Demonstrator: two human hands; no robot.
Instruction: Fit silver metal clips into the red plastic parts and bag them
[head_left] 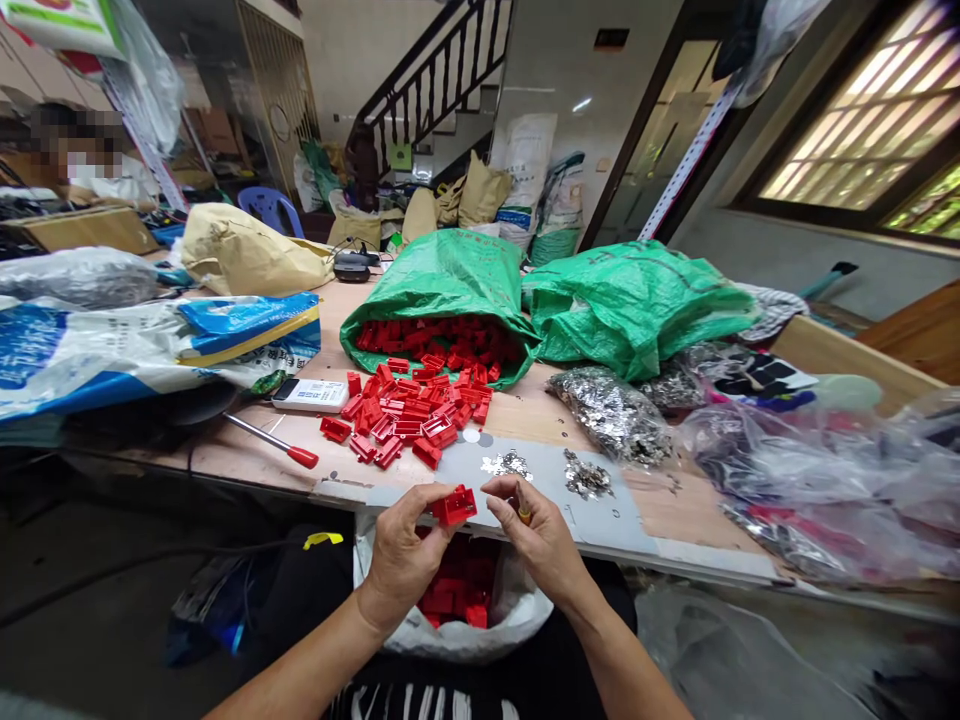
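Observation:
Between thumb and fingers of my left hand (409, 545) is a red plastic housing (456, 507), its hollow side turned up and right. My right hand (534, 530) is beside it, thumb and forefinger pinched together just right of the housing, apart from it. A small yellowish piece (524, 512) shows among the right fingers; what it belongs to is hidden. Below both hands a white sack (517, 620) on my lap holds more red housings. On the table edge lie two small piles of metal pieces, one silvery (506, 464) and one darker (587, 476).
Loose red housings (409, 425) spread from an open green sack (450, 265). Another green sack (622, 300) and a clear bag of metal parts (615, 410) are to the right. A red-handled lever (300, 456) and a white device (311, 395) lie left. A person (112, 180) sits far left.

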